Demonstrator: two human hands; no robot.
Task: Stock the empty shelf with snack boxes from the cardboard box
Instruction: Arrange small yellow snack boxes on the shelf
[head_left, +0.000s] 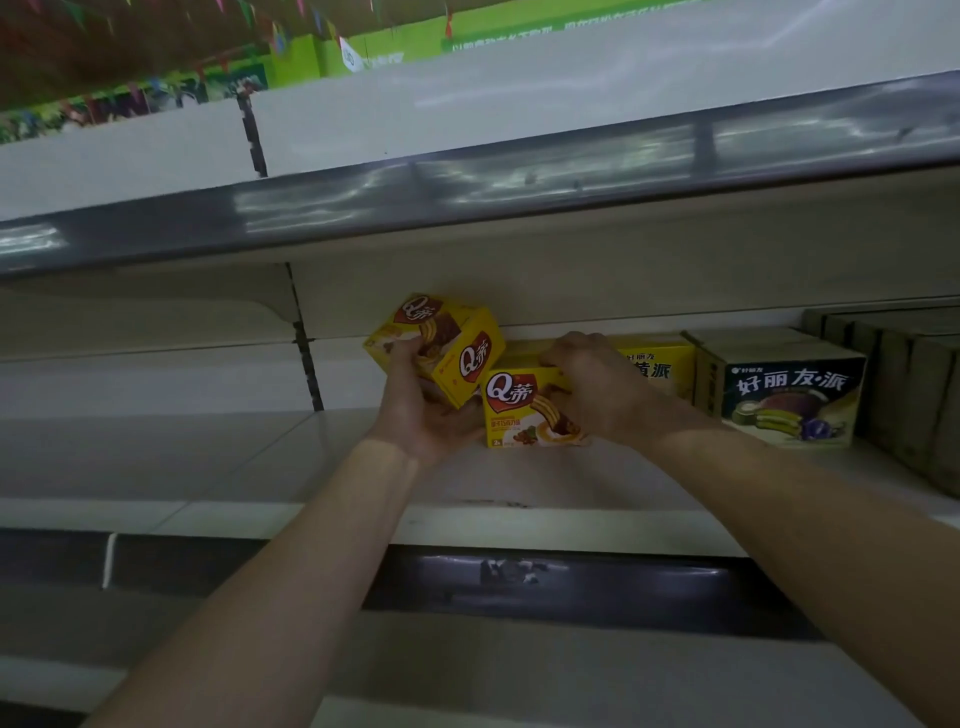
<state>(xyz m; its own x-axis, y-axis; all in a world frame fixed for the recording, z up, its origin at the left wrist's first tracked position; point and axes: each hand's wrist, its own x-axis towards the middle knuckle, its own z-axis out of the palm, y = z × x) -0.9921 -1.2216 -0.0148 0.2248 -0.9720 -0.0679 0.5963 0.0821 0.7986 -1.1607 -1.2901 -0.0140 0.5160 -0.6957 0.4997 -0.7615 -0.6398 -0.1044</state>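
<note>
My left hand (422, 415) grips a yellow snack box (441, 345) from below, tilted and lifted above the white shelf (208, 457). My right hand (597, 384) grips the top right of a second yellow snack box (519, 410) that stands upright on the shelf. The two boxes are close together, the tilted one just left of and above the standing one. The cardboard box is out of view.
Behind my right hand stands another yellow box (660, 364), and to its right a green and white snack box (789, 395) and dark boxes (914, 384) at the edge. A grey shelf rail (467, 192) hangs overhead. The shelf's left part is bare.
</note>
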